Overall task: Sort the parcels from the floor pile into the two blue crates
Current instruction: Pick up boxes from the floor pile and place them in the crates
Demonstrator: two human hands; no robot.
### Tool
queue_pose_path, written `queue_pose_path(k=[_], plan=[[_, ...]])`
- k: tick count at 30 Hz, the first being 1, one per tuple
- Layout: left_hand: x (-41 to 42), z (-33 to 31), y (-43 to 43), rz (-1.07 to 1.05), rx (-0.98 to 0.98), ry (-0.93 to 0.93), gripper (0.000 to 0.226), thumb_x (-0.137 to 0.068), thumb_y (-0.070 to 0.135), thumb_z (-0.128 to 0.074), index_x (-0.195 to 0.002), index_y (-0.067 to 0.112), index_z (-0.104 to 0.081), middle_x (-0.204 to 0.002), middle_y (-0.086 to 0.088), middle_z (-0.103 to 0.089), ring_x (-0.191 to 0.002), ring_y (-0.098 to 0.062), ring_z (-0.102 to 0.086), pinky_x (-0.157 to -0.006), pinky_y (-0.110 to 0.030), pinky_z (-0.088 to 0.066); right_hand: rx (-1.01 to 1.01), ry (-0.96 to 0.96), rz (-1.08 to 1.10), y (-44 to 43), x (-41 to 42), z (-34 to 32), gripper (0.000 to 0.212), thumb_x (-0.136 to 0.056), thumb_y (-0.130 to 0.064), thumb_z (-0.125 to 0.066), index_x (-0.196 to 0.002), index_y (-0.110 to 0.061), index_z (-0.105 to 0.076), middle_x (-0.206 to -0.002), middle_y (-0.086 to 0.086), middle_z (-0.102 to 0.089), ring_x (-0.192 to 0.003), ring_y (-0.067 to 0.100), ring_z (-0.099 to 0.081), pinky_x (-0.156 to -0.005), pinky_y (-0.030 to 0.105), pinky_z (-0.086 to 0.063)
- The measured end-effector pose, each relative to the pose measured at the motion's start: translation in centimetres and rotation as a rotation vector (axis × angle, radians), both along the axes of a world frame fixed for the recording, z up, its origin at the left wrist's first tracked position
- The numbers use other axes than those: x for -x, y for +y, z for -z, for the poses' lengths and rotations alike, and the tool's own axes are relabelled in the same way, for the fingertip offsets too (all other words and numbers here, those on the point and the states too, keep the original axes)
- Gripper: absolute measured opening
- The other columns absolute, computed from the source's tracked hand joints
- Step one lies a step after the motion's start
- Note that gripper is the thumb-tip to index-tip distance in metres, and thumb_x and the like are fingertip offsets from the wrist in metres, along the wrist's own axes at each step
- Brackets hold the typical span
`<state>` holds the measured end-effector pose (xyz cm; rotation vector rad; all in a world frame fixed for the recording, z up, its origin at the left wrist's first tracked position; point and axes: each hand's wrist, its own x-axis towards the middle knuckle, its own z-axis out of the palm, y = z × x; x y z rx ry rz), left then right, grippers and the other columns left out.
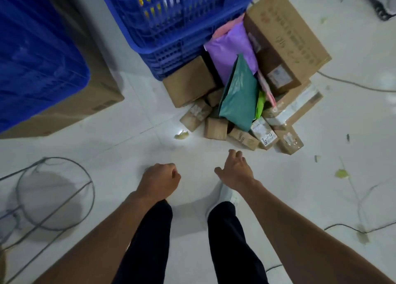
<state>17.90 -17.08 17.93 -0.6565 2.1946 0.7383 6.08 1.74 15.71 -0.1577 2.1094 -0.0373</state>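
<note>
A pile of parcels lies on the white floor at centre right: a green mailer, a purple mailer, a large cardboard box and several small cardboard boxes. One blue crate stands just behind the pile, a second blue crate at far left on a cardboard box. My left hand is curled into a fist with nothing in it, low in the middle. My right hand hangs with fingers spread, just short of the small boxes, touching none.
A round wire frame with cables lies on the floor at lower left. Thin cables run along the right side. Scraps of paper and tape dot the tiles. My dark trouser legs and a white shoe are below.
</note>
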Motion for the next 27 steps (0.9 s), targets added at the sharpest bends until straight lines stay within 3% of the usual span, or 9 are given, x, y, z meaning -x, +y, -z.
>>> queue_pose_path(k=[2,5,9,11,14,18,23,27], plan=[[0.0,3.8,0.5,0.029,0.018,-0.014,0.032,-0.095,0.021,-0.047,-0.064,0.025,-0.040,-0.060,0.012,-0.047,-0.055,-0.008,-0.043,-0.058,-0.027,-0.035,0.016,0.041,0.057,-0.2,0.5,3.9,0.081,-0.090,-0.043,-0.061,-0.149,-0.008,-0.019,-0.146,0.013,-0.029,-0.134,0.032,-0.035,-0.106,0.044,-0.039],[0.1,9.1,0.8,-0.019,0.002,-0.028,0.021,-0.096,0.026,-0.047,-0.079,0.021,-0.058,-0.069,0.009,-0.056,-0.066,-0.013,-0.053,-0.066,-0.027,-0.043,0.084,0.150,0.166,-1.1,2.2,10.1,0.097,-0.087,-0.043,-0.066,-0.155,-0.006,-0.009,-0.151,0.015,-0.023,-0.141,0.033,-0.026,-0.112,0.041,-0.030],[-0.6,14.2,0.1,-0.134,-0.034,-0.079,0.016,-0.094,0.030,-0.048,-0.087,0.027,-0.062,-0.088,0.005,-0.070,-0.086,-0.019,-0.063,-0.081,-0.033,-0.054,0.091,0.216,0.236,-3.4,4.5,15.7,0.102,-0.082,-0.047,-0.069,-0.150,0.002,-0.011,-0.145,0.020,-0.026,-0.140,0.036,-0.026,-0.114,0.041,-0.025],[-1.2,16.4,-0.4,-0.150,-0.047,-0.114,0.017,-0.092,0.030,-0.047,-0.089,0.027,-0.064,-0.089,0.007,-0.072,-0.089,-0.017,-0.064,-0.082,-0.032,-0.054,0.022,0.250,0.226,-5.0,5.4,18.0,0.108,-0.081,-0.062,-0.057,-0.147,0.009,-0.010,-0.146,0.024,-0.024,-0.138,0.039,-0.027,-0.113,0.046,-0.026],[-2.0,19.0,-1.5,-0.231,-0.071,-0.157,0.018,-0.089,0.031,-0.047,-0.086,0.028,-0.064,-0.090,0.009,-0.073,-0.091,-0.017,-0.066,-0.083,-0.032,-0.053,-0.082,0.332,0.171,-7.2,6.0,20.9,0.121,-0.084,-0.073,-0.042,-0.147,0.017,0.006,-0.153,0.035,-0.014,-0.139,0.043,-0.027,-0.114,0.049,-0.024],[-2.8,21.0,-3.2,-0.311,-0.084,-0.182,0.017,-0.085,0.032,-0.048,-0.079,0.026,-0.063,-0.089,0.004,-0.074,-0.088,-0.022,-0.069,-0.087,-0.038,-0.055,-0.072,0.415,0.277,-7.8,5.4,21.7,0.125,-0.083,-0.066,-0.060,-0.149,0.009,0.014,-0.151,0.028,-0.024,-0.132,0.037,-0.038,-0.104,0.044,-0.039],[-2.4,20.1,-4.8,-0.300,-0.083,-0.150,0.024,-0.075,0.041,-0.041,-0.074,0.025,-0.060,-0.083,0.006,-0.074,-0.081,-0.021,-0.070,-0.083,-0.037,-0.056,0.001,0.461,0.271,-6.9,4.1,20.6,0.118,-0.075,-0.075,-0.060,-0.149,0.003,-0.010,-0.132,0.019,-0.039,-0.118,0.035,-0.049,-0.088,0.041,-0.048],[-1.2,17.1,-5.7,-0.292,-0.070,-0.122,0.019,-0.082,0.038,-0.047,-0.076,0.026,-0.061,-0.083,0.006,-0.074,-0.083,-0.020,-0.069,-0.083,-0.035,-0.055,0.044,0.388,0.193,-5.7,3.3,16.7,0.110,-0.076,-0.062,-0.066,-0.150,-0.005,-0.008,-0.124,0.017,-0.038,-0.114,0.036,-0.049,-0.088,0.044,-0.047]])
